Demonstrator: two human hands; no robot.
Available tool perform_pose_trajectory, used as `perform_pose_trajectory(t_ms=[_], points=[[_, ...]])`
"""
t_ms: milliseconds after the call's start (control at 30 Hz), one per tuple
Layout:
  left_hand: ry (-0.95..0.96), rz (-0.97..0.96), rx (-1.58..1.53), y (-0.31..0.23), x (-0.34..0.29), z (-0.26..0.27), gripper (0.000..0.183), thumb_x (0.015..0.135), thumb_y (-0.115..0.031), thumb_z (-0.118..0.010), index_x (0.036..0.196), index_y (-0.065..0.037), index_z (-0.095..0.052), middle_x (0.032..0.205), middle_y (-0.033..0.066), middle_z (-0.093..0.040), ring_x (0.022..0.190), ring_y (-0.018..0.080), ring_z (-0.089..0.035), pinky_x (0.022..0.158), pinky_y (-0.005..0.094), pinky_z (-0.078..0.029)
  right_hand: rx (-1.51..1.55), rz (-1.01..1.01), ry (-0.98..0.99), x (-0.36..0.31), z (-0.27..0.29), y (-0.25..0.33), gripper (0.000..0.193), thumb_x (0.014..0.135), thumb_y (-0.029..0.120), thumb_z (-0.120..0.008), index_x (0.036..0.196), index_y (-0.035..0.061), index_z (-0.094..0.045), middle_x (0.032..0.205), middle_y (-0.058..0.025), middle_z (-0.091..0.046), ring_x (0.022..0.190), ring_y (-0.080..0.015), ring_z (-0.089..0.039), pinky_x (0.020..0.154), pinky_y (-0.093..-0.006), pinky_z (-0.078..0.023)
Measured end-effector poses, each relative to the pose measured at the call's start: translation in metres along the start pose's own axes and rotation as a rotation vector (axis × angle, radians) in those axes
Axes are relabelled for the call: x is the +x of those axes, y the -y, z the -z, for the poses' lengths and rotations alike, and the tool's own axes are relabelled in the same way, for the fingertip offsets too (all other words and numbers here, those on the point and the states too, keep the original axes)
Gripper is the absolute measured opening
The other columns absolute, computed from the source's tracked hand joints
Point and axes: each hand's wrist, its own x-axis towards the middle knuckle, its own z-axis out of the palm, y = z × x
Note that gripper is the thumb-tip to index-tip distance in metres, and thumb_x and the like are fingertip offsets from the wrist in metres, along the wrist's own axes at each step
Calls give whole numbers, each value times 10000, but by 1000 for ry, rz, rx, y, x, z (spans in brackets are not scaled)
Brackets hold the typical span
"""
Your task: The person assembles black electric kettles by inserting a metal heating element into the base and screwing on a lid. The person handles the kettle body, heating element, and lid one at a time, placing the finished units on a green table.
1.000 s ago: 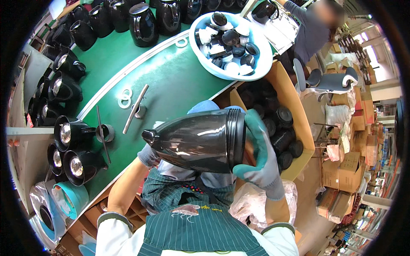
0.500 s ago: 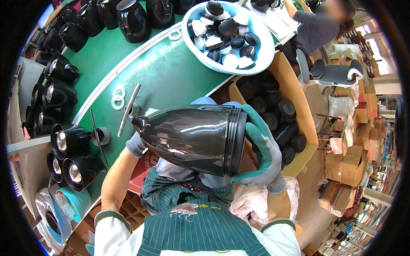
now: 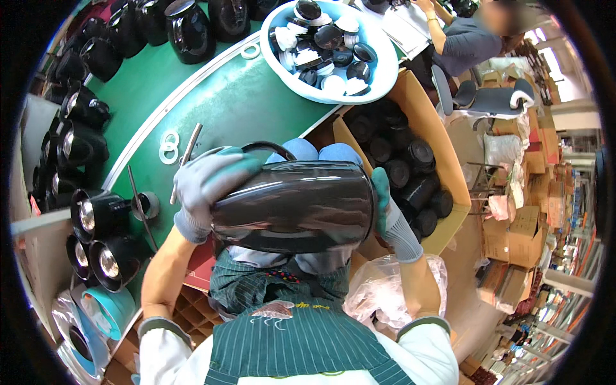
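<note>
A glossy black jug body (image 3: 295,208) lies sideways above my lap, its curved handle (image 3: 269,147) on the far side. My left hand (image 3: 215,183), in a grey and teal glove, is closed over the jug's left end; its fingers are smeared by motion. At the right end my gloved right hand (image 3: 393,221) presses against the jug, its fingers partly hidden behind it. Just beyond my left hand, a metal rod (image 3: 188,157) stands out over the green table (image 3: 218,96). White rings (image 3: 169,149) lie beside the rod.
A light blue basin (image 3: 389,74) holds black and white lids. Right of my lap, a cardboard box (image 3: 449,160) contains black cylindrical parts. More black jugs (image 3: 189,32) line the table's far and left sides. A clear plastic bag (image 3: 394,292) lies by my right forearm. A person (image 3: 471,42) sits at the far right.
The jug has been turned: its spout and threaded end no longer show, and the handle now does. My left hand has come from behind the jug onto its left end.
</note>
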Motion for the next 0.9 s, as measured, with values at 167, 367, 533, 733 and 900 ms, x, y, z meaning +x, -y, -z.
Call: perform_pose_trajectory(t_ms=[167, 367, 533, 733, 900], points=[[64, 686, -511, 10, -40, -18, 291, 873, -118, -699, 1120, 31, -737, 1000, 102, -765, 925, 172, -722, 875, 319, -578, -350, 645, 268, -15, -37, 24, 915, 958, 636, -562, 1619, 59, -300, 1570, -153, -480, 1404, -273, -519, 1172, -447, -427], [-110, 339, -261, -7, -37, -22, 338, 801, -182, -723, 1085, -7, -774, 1035, 131, -763, 949, 242, -741, 877, 348, -588, -137, 576, 285, -21, -70, 19, 788, 1079, 601, -405, 1655, 94, -225, 1602, -147, -442, 1419, -281, -513, 1177, -463, -442], [27, -236, 256, -24, -13, 31, 346, 789, -208, -706, 1109, -108, -793, 1104, 88, -756, 990, 289, -755, 937, 432, -608, 59, -29, 171, -1, -37, -1, 787, 1076, 612, -405, 1651, 95, -256, 1638, -146, -394, 1435, -252, -490, 1185, -431, -432], [6, 669, -561, 3, -58, -18, 359, 835, -222, -703, 1090, 28, -741, 988, 122, -770, 937, 168, -728, 858, 303, -570, -121, 556, 350, -18, -48, -10, 844, 1072, 537, -482, 1663, 43, -137, 1662, -157, -319, 1465, -285, -434, 1189, -431, -401], [-82, -104, 259, -25, -19, 26, 382, 767, -198, -746, 1126, -73, -783, 1054, 110, -763, 947, 277, -751, 943, 397, -602, -77, 457, 172, -25, -75, 11, 589, 1129, 296, -420, 1607, -10, -263, 1593, -148, -379, 1327, -261, -528, 1126, -372, -450]])
